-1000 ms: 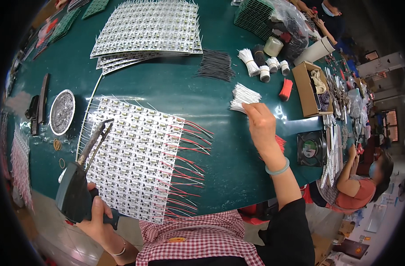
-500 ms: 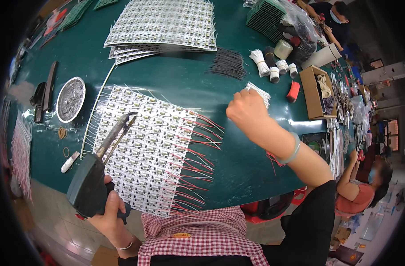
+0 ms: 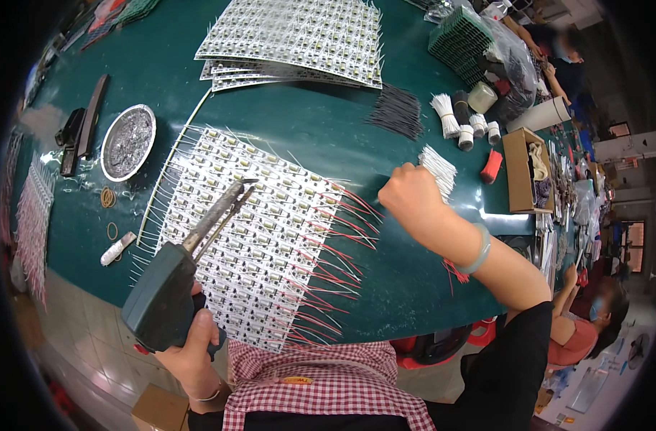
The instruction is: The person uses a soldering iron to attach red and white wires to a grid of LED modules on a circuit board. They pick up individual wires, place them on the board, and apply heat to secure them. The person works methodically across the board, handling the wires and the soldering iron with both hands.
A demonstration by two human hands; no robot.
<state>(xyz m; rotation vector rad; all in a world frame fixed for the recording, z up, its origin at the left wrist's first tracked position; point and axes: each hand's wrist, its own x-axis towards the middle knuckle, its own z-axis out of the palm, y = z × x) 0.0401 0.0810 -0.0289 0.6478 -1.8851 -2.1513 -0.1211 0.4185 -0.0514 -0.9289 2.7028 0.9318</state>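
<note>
My left hand (image 3: 193, 353) is wrapped round the handle of a dark green soldering gun (image 3: 158, 296). Its long tip and thin feed tube reach up over a panel of white circuit boards (image 3: 245, 248) and hide part of it. Red and white wires (image 3: 335, 269) stick out along the panel's right side. My right hand (image 3: 413, 192) is closed in a fist just right of the panel, beside a loose pile of white tubes or wires (image 3: 439, 171). Its fingertips are turned away, so anything pinched in them is hidden.
More circuit panels (image 3: 292, 43) are stacked at the back. A round metal bowl (image 3: 129, 144) with grey contents and a dark stand (image 3: 73, 144) are at left. Black wires (image 3: 395, 111), tied bundles (image 3: 445, 115) and a cardboard box (image 3: 518, 172) lie right. Two people work at far right.
The whole view has shifted, so the table things sit further right. My right hand has drawn slightly left from the white pile. The soldering gun stays over the panel in my left hand.
</note>
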